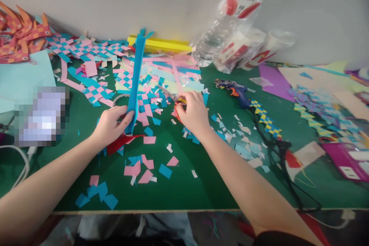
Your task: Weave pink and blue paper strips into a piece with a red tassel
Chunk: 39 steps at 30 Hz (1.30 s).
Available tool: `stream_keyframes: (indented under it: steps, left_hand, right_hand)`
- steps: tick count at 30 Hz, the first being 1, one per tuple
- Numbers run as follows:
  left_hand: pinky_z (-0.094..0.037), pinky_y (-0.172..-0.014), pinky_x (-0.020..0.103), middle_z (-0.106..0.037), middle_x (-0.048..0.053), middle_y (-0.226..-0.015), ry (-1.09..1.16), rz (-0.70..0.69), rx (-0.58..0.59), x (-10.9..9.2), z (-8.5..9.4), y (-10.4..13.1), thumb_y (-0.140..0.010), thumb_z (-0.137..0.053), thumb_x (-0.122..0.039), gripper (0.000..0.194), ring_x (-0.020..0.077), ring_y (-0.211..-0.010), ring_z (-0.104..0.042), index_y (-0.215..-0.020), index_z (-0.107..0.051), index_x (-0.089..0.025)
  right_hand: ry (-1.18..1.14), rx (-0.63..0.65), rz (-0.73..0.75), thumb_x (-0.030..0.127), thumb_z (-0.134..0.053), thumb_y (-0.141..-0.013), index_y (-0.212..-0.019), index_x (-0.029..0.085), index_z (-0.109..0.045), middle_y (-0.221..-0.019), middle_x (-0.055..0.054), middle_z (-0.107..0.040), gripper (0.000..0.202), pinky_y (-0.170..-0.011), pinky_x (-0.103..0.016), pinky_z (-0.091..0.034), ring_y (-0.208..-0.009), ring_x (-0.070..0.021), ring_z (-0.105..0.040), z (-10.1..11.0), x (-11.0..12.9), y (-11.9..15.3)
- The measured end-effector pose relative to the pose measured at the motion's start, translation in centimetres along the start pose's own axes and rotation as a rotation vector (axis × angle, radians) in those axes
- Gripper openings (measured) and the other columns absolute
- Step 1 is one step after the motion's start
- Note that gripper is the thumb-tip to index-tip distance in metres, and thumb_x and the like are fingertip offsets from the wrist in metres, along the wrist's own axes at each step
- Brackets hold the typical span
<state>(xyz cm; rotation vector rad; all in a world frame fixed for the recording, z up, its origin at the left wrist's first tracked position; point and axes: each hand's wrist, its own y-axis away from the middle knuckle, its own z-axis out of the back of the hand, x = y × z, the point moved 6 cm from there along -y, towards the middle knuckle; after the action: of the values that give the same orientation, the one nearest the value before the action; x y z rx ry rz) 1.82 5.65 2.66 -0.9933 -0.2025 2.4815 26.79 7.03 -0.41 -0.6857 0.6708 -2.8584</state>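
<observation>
My left hand (113,126) pinches the lower part of a long blue paper strip (136,71), which stands nearly upright above the table. At its top end the strip splits into small loose tips. My right hand (193,112) is closed around the handles of a pair of scissors (174,97), whose blades point up and left, apart from the strip. Beneath the left hand lies a red pointed piece (119,143). Woven pink and blue paper pieces (145,103) and a ring-shaped roll, partly hidden by the strip, lie between the hands.
Paper scraps (145,169) litter the green table (184,192). A glue gun (238,93) with its cable lies right, near plastic-wrapped cups (245,46) and a large clear bottle (230,15). At left are a blurred phone (43,117) and orange woven paper fish (23,38).
</observation>
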Motion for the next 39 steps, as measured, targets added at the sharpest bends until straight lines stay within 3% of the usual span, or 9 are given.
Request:
stream_keyframes:
  steps: [5,9,16,24,33,39]
  left_hand:
    - [-0.028,-0.046,0.022,-0.039,-0.004,-0.051,0.009,0.110,0.009,0.7,0.2,0.2,-0.091,-0.046,-0.039,0.038,0.0091,-0.047,-0.036,-0.060,-0.046,-0.019]
    - [-0.029,-0.046,0.022,-0.041,-0.004,-0.051,0.048,0.121,-0.024,1.0,0.5,0.0,-0.091,-0.047,-0.042,0.039,0.0095,-0.048,-0.036,-0.061,-0.051,-0.018]
    - [-0.025,-0.046,0.023,-0.028,-0.005,-0.053,0.092,0.100,-0.082,0.8,0.8,-0.2,-0.090,-0.045,-0.040,0.042,0.0093,-0.048,-0.029,-0.057,-0.031,-0.020]
    - [-0.025,-0.045,0.023,-0.029,-0.004,-0.053,0.109,0.098,-0.073,1.1,0.6,-0.1,-0.093,-0.039,-0.040,0.042,0.0092,-0.048,-0.030,-0.058,-0.029,-0.020]
    - [-0.034,-0.048,0.024,-0.050,0.000,-0.057,0.136,0.129,-0.057,1.5,0.5,-0.1,-0.097,-0.036,-0.043,0.041,0.0114,-0.051,-0.046,-0.066,-0.046,-0.019]
    - [-0.039,-0.049,0.024,-0.056,0.000,-0.060,0.157,0.129,-0.060,1.3,0.5,0.0,-0.098,-0.037,-0.047,0.043,0.0125,-0.052,-0.049,-0.067,-0.047,-0.020]
  right_hand:
    - [0.002,0.013,0.004,0.017,-0.049,-0.078,-0.095,0.021,-0.055,-0.102,-0.011,-0.062,0.019,-0.087,-0.045,-0.047,-0.101,-0.0292,-0.052,-0.2,0.0,0.0]
    - [0.009,0.017,0.002,0.018,-0.050,-0.078,-0.094,0.022,-0.055,-0.101,-0.011,-0.062,0.018,-0.087,-0.045,-0.047,-0.100,-0.0293,-0.052,-0.2,0.0,0.1]
    - [0.009,0.019,0.007,0.018,-0.050,-0.079,-0.094,0.023,-0.055,-0.101,-0.009,-0.061,0.017,-0.087,-0.045,-0.047,-0.099,-0.0285,-0.052,-0.2,-0.1,0.1]
    - [-0.034,-0.006,-0.024,0.014,-0.046,-0.079,-0.092,0.023,-0.055,-0.097,-0.008,-0.062,0.018,-0.085,-0.040,-0.048,-0.097,-0.0253,-0.055,-0.1,-0.2,0.2]
    - [-0.101,-0.099,-0.015,0.014,-0.046,-0.079,-0.089,0.024,-0.057,-0.094,-0.007,-0.064,0.019,-0.084,-0.040,-0.053,-0.095,-0.0242,-0.061,0.9,-0.1,0.8]
    - [-0.017,-0.029,0.062,0.017,-0.048,-0.083,-0.097,0.024,-0.060,-0.100,-0.009,-0.066,0.019,-0.090,-0.044,-0.051,-0.102,-0.0268,-0.059,0.9,0.2,0.8]
